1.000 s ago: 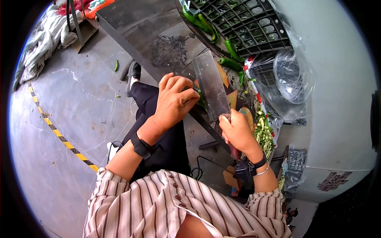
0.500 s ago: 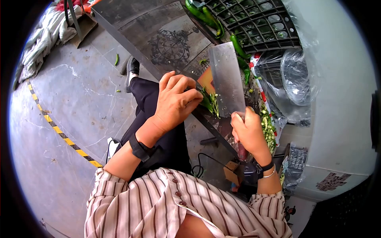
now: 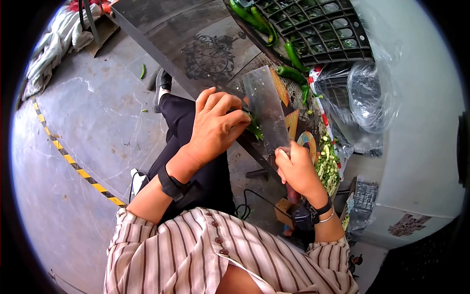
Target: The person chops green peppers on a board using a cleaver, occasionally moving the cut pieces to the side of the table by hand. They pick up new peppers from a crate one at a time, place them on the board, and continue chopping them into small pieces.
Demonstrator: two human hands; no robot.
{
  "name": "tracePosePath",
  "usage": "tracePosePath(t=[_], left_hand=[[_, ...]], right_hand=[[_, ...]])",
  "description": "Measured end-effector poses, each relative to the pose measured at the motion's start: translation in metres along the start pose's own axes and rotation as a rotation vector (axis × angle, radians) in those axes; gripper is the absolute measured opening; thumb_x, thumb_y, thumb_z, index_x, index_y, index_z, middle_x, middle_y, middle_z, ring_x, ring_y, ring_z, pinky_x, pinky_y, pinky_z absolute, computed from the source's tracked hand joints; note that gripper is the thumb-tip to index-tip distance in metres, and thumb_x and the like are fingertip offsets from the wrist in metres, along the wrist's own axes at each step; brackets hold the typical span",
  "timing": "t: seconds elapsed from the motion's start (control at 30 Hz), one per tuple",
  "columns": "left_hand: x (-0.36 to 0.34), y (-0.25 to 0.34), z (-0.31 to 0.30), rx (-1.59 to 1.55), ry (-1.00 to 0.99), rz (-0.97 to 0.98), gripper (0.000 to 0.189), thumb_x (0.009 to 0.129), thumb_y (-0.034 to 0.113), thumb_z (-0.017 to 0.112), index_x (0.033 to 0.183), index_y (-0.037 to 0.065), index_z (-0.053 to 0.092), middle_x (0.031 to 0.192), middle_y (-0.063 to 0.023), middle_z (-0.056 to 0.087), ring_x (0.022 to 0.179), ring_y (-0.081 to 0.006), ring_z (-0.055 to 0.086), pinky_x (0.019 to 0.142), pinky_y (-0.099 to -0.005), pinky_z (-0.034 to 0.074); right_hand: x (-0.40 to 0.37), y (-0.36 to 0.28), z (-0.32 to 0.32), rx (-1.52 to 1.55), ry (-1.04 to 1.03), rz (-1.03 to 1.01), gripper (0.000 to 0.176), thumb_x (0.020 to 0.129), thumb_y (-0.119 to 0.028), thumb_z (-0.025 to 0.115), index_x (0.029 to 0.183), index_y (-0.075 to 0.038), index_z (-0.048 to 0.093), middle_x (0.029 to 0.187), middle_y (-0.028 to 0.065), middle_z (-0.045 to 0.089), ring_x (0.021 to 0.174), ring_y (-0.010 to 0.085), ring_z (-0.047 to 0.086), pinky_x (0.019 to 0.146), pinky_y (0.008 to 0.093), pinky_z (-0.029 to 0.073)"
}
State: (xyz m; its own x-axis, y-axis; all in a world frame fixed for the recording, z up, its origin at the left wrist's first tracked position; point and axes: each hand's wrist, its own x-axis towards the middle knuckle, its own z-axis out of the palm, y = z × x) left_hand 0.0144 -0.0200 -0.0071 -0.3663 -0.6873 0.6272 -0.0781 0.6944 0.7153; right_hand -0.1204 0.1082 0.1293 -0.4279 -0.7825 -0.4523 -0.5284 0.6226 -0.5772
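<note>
My left hand (image 3: 219, 120) is closed on a green chili pepper (image 3: 254, 129) at the near edge of the table, its fingers bent over the pepper's far end. My right hand (image 3: 297, 169) grips a wide cleaver (image 3: 267, 105) by its handle. The cleaver's blade stands close beside the pepper and hides part of the board under it. Whole green chili peppers (image 3: 293, 76) lie beyond the blade. To the right of my right hand, chopped pepper (image 3: 327, 164) sits in a heap.
A black plastic crate (image 3: 360, 36) with green peppers in it leans at the upper right. Clear plastic wrap (image 3: 364, 93) bunches along the right side. The dark table (image 3: 171, 29) stretches away to the upper left. A fabric heap (image 3: 54, 49) lies on the floor.
The cleaver has shifted left and slightly towards me, closer to my left hand. The cut strips beside the pepper are no longer there, and the chopped heap looks fuller. My left hand stays in place.
</note>
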Motion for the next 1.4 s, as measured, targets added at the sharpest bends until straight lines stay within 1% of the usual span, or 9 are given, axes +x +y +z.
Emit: tracePosePath(t=[0.2,0.4,0.67,1.0,1.07,1.1,1.23,1.37,1.4], left_hand=[[-0.001,-0.001,0.0,0.016,-0.014,0.01,0.018,0.068,0.015,0.079,0.082,0.019,0.069,0.094,0.0028,0.057,0.101,-0.0202,0.053,0.106,-0.0448,0.031],[0.0,0.0,0.0,0.01,-0.001,0.006,0.018,0.067,0.015,0.079,0.08,0.019,0.068,0.094,0.0033,0.057,0.1,-0.0198,0.053,0.106,-0.044,0.032],[0.0,0.002,-0.002,0.021,-0.012,-0.002,0.017,0.067,0.015,0.079,0.08,0.019,0.068,0.095,0.0034,0.057,0.1,-0.0192,0.054,0.107,-0.044,0.031],[0.0,0.0,-0.003,0.002,-0.006,-0.023,0.017,0.068,0.014,0.079,0.081,0.019,0.069,0.095,0.0031,0.057,0.101,-0.0192,0.054,0.107,-0.0449,0.03],[0.0,0.002,-0.002,-0.015,-0.034,-0.006,0.017,0.069,0.014,0.079,0.082,0.02,0.07,0.095,0.0026,0.057,0.101,-0.0196,0.053,0.107,-0.0458,0.029],[0.002,0.002,-0.002,0.002,-0.025,-0.01,0.016,0.069,0.014,0.079,0.081,0.019,0.07,0.095,0.0023,0.057,0.101,-0.0198,0.054,0.107,-0.0458,0.029],[0.001,0.002,0.0,0.042,-0.004,0.013,0.015,0.069,0.015,0.078,0.081,0.019,0.071,0.095,0.0013,0.057,0.1,-0.0206,0.054,0.106,-0.0455,0.03],[0.001,0.0,0.001,0.05,0.011,0.028,0.016,0.068,0.015,0.078,0.082,0.018,0.071,0.094,0.0011,0.057,0.1,-0.021,0.054,0.105,-0.0459,0.031],[0.001,0.001,0.0,0.052,0.017,0.032,0.016,0.068,0.015,0.078,0.082,0.018,0.071,0.094,0.0011,0.057,0.1,-0.021,0.054,0.105,-0.0459,0.031]], right_hand=[[-0.003,-0.003,-0.006,0.066,0.062,-0.003,0.02,0.096,-0.013,0.053,0.082,0.0,0.05,0.055,0.0024,0.052,0.044,0.0093,0.05,0.041,0.0272,0.039],[-0.002,-0.005,0.004,0.087,0.018,-0.022,0.013,0.096,-0.012,0.054,0.092,0.001,0.053,0.06,0.003,0.054,0.044,0.0091,0.051,0.042,0.0281,0.041],[0.001,-0.002,0.003,-0.104,0.015,-0.049,0.017,0.092,-0.01,0.056,0.089,0.006,0.051,0.064,0.0186,0.057,0.054,0.0281,0.058,0.055,0.0376,0.046],[0.01,-0.015,-0.001,-0.056,-0.042,0.12,0.019,0.093,-0.011,0.056,0.085,0.006,0.05,0.06,0.015,0.055,0.051,0.0257,0.055,0.051,0.0372,0.043],[0.016,-0.011,-0.003,-0.135,-0.035,-0.018,0.021,0.093,-0.012,0.055,0.085,0.007,0.049,0.059,0.017,0.055,0.05,0.0271,0.054,0.052,0.0394,0.044],[0.016,-0.017,0.0,-0.163,-0.017,-0.032,0.025,0.093,-0.014,0.054,0.083,0.009,0.05,0.062,0.0233,0.055,0.053,0.0343,0.057,0.055,0.0424,0.045],[0.022,-0.006,-0.001,-0.256,0.023,-0.125,0.03,0.091,-0.017,0.053,0.079,0.011,0.05,0.068,0.0314,0.055,0.065,0.0459,0.059,0.059,0.0451,0.046],[0.023,-0.01,-0.005,-0.23,-0.017,-0.142,0.03,0.091,-0.017,0.051,0.08,0.01,0.05,0.066,0.0301,0.054,0.062,0.0447,0.058,0.058,0.0454,0.046],[0.02,-0.013,-0.006,-0.217,-0.042,-0.062,0.03,0.091,-0.017,0.051,0.08,0.01,0.05,0.065,0.0292,0.054,0.061,0.0434,0.058,0.058,0.0454,0.046]])
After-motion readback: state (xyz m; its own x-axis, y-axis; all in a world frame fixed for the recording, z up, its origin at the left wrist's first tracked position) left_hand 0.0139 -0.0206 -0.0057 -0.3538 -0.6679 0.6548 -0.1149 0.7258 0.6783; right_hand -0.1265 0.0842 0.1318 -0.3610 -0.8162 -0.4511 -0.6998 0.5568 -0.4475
